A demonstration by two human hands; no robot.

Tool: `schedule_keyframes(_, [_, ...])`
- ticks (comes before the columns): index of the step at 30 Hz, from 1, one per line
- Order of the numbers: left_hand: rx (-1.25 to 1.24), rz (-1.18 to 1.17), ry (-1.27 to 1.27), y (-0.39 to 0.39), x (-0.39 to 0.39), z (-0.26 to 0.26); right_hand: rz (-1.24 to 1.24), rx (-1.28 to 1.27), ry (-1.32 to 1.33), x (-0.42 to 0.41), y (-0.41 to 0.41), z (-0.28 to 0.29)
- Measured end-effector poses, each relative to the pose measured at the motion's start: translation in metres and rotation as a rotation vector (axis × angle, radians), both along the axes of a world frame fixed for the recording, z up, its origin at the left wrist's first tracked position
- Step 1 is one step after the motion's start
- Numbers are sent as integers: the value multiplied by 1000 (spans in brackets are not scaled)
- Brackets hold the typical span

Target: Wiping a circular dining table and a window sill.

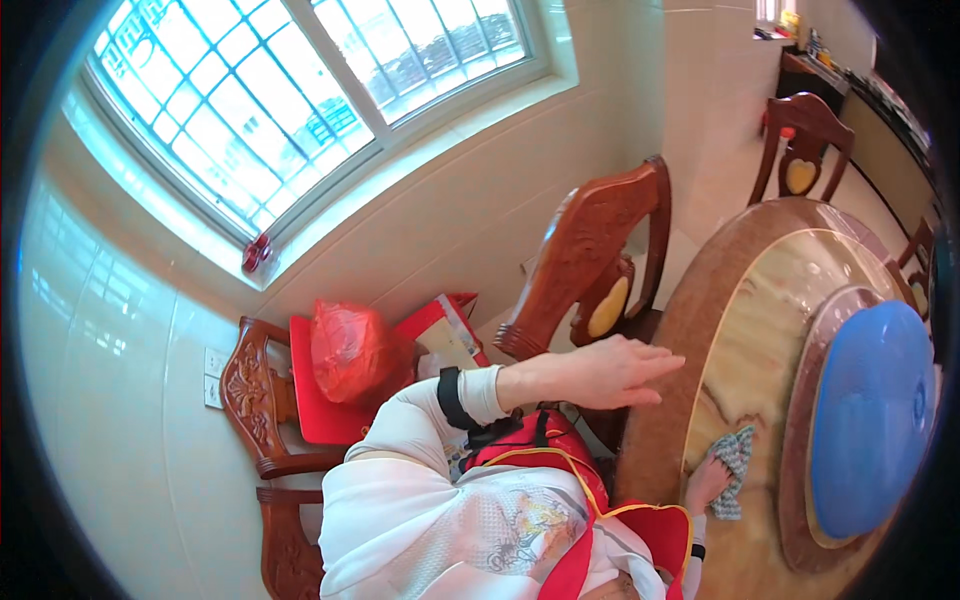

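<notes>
My left hand [611, 371] is held out with its fingers extended and the thumb apart, holding nothing. It is over or beside the brown rim [701, 289] of a round dining table; its height above the rim is hard to judge. My right hand [706, 481] grips a grey-and-white patterned cloth [735, 465], which lies against the marble-look tabletop [750, 330]. Part of that hand's fingers is hidden by the cloth. To the right of the cloth, a blue domed cover [870, 427] stands on a brown turntable [796, 480] at the table's middle.
A carved wooden chair [592, 247] stands close to the table's rim. Another wooden chair [802, 142] is at the far side. On my left, a red plastic bag [352, 352] and a red box [442, 322] sit by a carved chair [255, 405], below a barred window [247, 112].
</notes>
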State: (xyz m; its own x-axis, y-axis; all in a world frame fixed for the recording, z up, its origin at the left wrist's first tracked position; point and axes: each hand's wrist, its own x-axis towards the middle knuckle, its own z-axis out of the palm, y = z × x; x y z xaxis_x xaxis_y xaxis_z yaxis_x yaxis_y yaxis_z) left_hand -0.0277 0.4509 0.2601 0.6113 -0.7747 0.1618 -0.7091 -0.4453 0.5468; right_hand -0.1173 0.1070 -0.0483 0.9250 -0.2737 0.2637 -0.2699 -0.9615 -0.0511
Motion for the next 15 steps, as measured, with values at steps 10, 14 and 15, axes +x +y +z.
schedule_keyframes(10, [16, 143, -53, 127, 40, 29, 131, 32, 216, 24, 105, 27])
schedule_keyframes(14, [-52, 131, -41, 157, 55, 20, 179, 9, 187, 42, 127, 22])
schedule_keyframes(15, [-61, 155, -33, 164, 57, 16, 194, 8, 176, 48, 130, 21])
